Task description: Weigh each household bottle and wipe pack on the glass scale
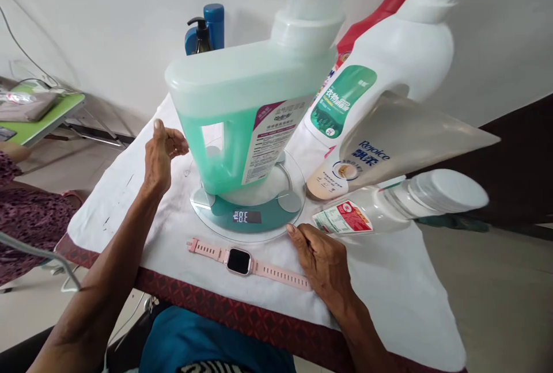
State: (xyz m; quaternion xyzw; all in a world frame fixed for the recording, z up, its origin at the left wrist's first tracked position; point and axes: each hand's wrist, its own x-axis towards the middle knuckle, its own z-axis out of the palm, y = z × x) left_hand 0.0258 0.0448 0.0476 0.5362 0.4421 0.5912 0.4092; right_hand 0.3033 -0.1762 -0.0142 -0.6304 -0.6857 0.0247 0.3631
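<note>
Jug (242, 114) stands on the scale (270, 228); left hand (161, 157) hovers half-curled and empty just left, right hand (322, 261) lies empty by the watch (239, 261).

A green plastic jug (242, 108) stands on a round glass scale (248, 219), a pink-strapped watch (239, 261) before it, a clear plastic bottle (389, 206) to its right.

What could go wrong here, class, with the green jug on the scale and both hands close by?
The right hand rests by the scale rim; leaning on the glass may shift the reading.
The tall jug stands free, the left hand beside it, not touching; a nudge might tip it.
The pink watch lies near the table edge and could be swept off.
</note>
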